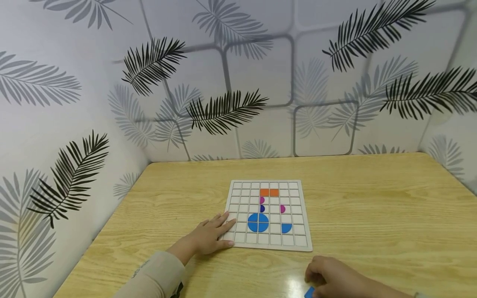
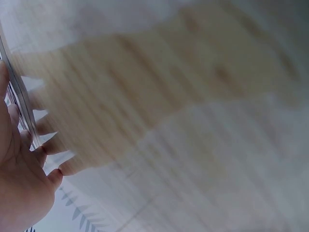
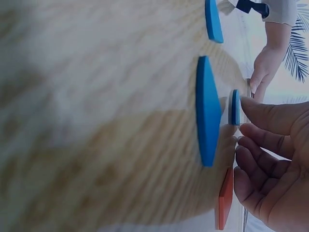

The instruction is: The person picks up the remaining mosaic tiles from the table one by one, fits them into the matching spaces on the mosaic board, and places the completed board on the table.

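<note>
My left hand (image 1: 210,235) rests on the left edge of a white grid board (image 1: 275,244), fingers spread. On the board are two orange squares (image 1: 269,192), small magenta and dark blue half-rounds, a blue circle of quarter pieces (image 1: 258,222) and a lone blue quarter piece (image 1: 286,228). My right hand (image 1: 337,276) is low near the table's front, fingers loosely bent, beside a blue piece (image 1: 309,292). In the right wrist view, a small blue piece (image 3: 235,107) lies right by the thumb and index fingertips; whether they touch it, I cannot tell.
On the table (image 1: 372,207) in the right wrist view are a larger blue piece (image 3: 207,111), another blue piece (image 3: 213,21) and a red-orange piece (image 3: 225,199). A leaf-patterned wall (image 1: 268,124) rises behind the table and along its left side.
</note>
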`<move>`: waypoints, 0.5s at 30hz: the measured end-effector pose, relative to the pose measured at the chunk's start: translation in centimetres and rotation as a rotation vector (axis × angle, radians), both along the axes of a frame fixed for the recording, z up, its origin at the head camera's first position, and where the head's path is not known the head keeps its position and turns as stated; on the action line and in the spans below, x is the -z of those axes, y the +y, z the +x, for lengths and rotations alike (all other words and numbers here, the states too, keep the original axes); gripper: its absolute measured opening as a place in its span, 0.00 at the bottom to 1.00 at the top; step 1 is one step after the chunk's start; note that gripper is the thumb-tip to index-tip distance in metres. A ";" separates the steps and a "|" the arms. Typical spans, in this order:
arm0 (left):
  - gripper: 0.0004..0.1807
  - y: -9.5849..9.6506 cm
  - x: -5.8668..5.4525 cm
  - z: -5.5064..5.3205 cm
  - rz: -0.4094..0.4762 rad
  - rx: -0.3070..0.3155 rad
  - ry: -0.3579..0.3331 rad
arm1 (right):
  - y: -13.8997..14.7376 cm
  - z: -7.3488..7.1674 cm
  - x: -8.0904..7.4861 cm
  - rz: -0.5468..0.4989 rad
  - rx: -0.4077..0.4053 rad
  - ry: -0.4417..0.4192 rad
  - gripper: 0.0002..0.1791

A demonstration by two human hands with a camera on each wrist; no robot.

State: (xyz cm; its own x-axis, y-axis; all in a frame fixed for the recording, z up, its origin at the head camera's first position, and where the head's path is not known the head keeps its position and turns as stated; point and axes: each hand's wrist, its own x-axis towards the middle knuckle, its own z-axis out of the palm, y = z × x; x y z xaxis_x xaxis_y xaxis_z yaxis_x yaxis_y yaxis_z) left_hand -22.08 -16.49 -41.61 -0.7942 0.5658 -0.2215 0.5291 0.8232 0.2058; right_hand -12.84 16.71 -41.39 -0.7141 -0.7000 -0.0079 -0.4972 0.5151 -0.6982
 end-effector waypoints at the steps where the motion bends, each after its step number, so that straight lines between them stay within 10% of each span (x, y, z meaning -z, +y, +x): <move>1: 0.37 0.0 -0.1 0.1 0.001 -0.001 -0.004 | 0.0 0.0 0.0 0.004 0.001 0.003 0.09; 15: 0.38 0.0 -0.1 0.1 0.004 0.008 0.012 | -0.5 0.2 0.0 0.032 -0.036 -0.014 0.08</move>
